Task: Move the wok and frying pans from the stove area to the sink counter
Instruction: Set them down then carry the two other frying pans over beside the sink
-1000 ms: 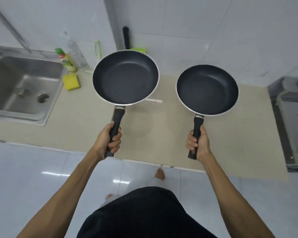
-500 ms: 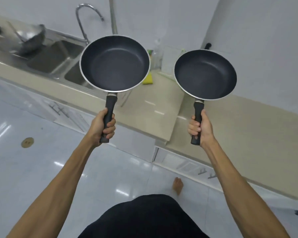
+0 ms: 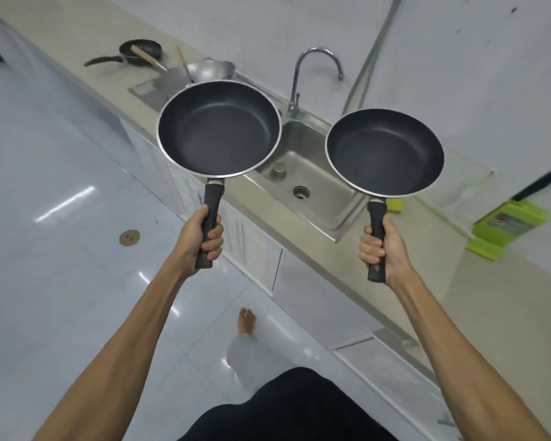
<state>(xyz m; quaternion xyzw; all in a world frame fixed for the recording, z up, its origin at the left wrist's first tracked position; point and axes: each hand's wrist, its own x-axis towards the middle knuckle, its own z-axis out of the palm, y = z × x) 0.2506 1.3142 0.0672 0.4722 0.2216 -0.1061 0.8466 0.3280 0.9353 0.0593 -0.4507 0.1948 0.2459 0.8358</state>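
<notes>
I hold two black non-stick frying pans level in the air. My left hand [image 3: 201,238] grips the handle of the larger frying pan [image 3: 219,128], which hangs over the counter's front edge left of the sink [image 3: 303,173]. My right hand [image 3: 383,246] grips the handle of the smaller frying pan [image 3: 385,152], which hangs over the sink's right side. A steel wok [image 3: 212,70] with a wooden-handled utensil in it rests on the sink's drainboard beyond the larger pan. The beige counter [image 3: 77,33] runs on to the far left.
A small black saucepan [image 3: 140,52] with a wooden spoon sits on the far counter. A curved tap [image 3: 315,63] rises behind the sink. A yellow sponge [image 3: 394,205], a green holder [image 3: 509,227] and a black-handled knife [image 3: 536,185] lie right. White cabinet doors [image 3: 255,249] stand below the counter.
The view has swung left along the counter. The sink, earlier off to the left, now lies under the two pans, and the wok is closer. Both hands keep their grips.
</notes>
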